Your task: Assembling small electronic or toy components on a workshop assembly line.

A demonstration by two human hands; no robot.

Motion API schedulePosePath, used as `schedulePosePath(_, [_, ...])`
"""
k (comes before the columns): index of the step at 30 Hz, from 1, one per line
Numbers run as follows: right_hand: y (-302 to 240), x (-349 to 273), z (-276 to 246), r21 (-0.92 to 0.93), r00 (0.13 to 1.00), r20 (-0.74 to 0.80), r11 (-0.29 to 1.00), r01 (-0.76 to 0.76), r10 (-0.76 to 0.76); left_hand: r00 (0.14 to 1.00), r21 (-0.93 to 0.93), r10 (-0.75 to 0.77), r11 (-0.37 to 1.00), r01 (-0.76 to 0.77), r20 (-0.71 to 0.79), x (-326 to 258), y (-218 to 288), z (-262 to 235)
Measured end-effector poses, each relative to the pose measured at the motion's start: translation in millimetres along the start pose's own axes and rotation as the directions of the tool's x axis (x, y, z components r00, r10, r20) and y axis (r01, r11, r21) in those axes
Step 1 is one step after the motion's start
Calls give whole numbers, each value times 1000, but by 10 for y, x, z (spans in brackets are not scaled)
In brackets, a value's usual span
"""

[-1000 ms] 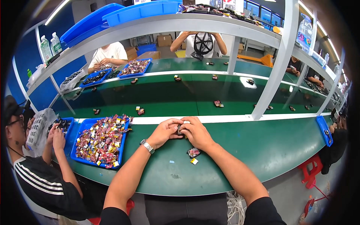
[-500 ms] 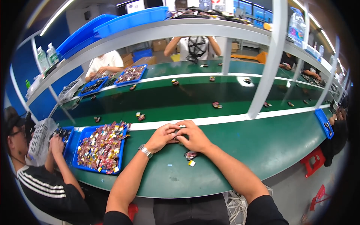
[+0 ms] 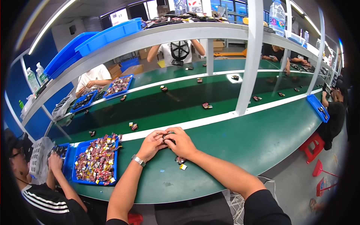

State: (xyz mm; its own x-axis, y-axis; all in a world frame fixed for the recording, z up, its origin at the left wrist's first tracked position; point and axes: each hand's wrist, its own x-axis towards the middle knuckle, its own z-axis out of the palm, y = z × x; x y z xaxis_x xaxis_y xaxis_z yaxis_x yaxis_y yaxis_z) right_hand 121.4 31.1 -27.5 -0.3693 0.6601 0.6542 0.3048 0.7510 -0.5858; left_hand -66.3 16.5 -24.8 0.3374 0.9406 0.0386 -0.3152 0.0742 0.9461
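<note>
My left hand, with a metal-band watch on the wrist, meets my right hand over the near green worktop. Both sets of fingers are bent around a small dark piece, mostly covered by them; its exact kind cannot be made out. Just below my right hand, a small reddish electronic assembly lies on the worktop, with a white and yellow tab-like part beside it. To the left of my left forearm stands a blue tray, heaped with many similar reddish, white and yellow pieces.
A green conveyor belt carrying scattered small assemblies runs beyond a white rail. A grey upright post supports the overhead shelf. At the left, a co-worker handles dark pieces; a small blue tray sits far right.
The whole view has shifted, so most things sit further left in the picture. My hands stay together on the dark piece. Across the belt at the right, a person's arm now reaches down toward it.
</note>
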Motion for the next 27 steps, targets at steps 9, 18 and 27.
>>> schedulePosePath(9, [-21,-25,-47,33,998,-8,997,-63,63,1000,-24,23,999,-23,17,12,-53,-19])
schedulePosePath(18, [-162,53,-83,-32,988,-51,989,147,-148,990,-114,122,987,-113,75,42,-38,-89])
schedulePosePath(27, [-130,33,-83,-38,987,-116,993,110,-113,988,-92,131,988,-123,87,64,-76,-81])
